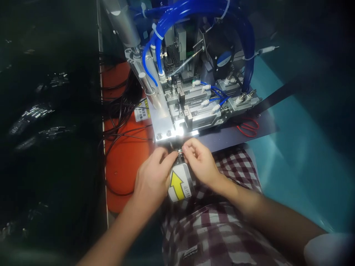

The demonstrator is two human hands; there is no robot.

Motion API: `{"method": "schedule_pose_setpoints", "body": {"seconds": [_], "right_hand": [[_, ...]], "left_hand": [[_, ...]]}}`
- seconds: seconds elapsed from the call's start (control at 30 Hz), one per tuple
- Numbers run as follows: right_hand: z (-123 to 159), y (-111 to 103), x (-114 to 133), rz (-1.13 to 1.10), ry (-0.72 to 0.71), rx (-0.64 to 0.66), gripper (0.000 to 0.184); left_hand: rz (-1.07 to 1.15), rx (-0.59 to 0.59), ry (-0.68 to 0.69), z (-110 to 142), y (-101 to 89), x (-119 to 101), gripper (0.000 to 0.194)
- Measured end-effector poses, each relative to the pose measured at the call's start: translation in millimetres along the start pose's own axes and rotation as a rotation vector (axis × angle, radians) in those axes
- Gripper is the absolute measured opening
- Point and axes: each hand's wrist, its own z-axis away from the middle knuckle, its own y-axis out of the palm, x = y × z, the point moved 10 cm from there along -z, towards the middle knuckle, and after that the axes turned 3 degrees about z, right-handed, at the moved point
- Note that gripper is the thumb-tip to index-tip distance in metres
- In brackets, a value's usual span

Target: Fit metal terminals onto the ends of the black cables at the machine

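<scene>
Both my hands meet at the front of a metal machine [163, 122]. The fingers of my left hand [154, 171] are pinched at a small shiny metal piece [180, 151], too small to name. From the other side, my right hand [201, 159] pinches at the same piece with thumb and forefinger. Just below the fingertips sits a white cover [173, 194] with a yellow arrow pointing up towards the machine. A bright light shines on the machine's edge right above my fingers.
Blue air hoses [191, 7] arch over the machine. Black cables [119, 111] run across an orange surface [124, 166] on the left. Red-handled scissors [248, 127] lie to the right on a dark plate [222, 140]. A checked cloth garment [216, 221] covers my lap.
</scene>
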Motion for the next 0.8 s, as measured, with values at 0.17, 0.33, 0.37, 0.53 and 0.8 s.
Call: {"method": "schedule_pose_setpoints", "body": {"seconds": [0.17,0.33,0.37,0.53,0.8], "right_hand": [[1.5,-3.6,-4.5,-0.066,0.052,-0.052,0.017],[3.8,-12.4,5.7,0.061,-0.019,-0.155,0.015],[4.1,-13.9,9.4,0.127,-0.045,-0.16,0.014],[1.9,-21.7,-4.6,0.04,0.081,-0.143,0.02],[-1.9,-0.6,6.1,0.154,-0.015,0.014,0.026]], "left_hand": [[0.049,0.007,-0.029,1.0,2.9,3.6,0.031],[0.057,-0.008,-0.022,2.0,2.3,4.9,0.031],[0.057,-0.014,-0.021,2.3,2.0,5.2,0.031],[0.085,-0.043,-0.004,4.5,1.1,5.2,0.029],[0.136,-0.039,-0.036,4.2,2.0,10.1,0.029]]}}
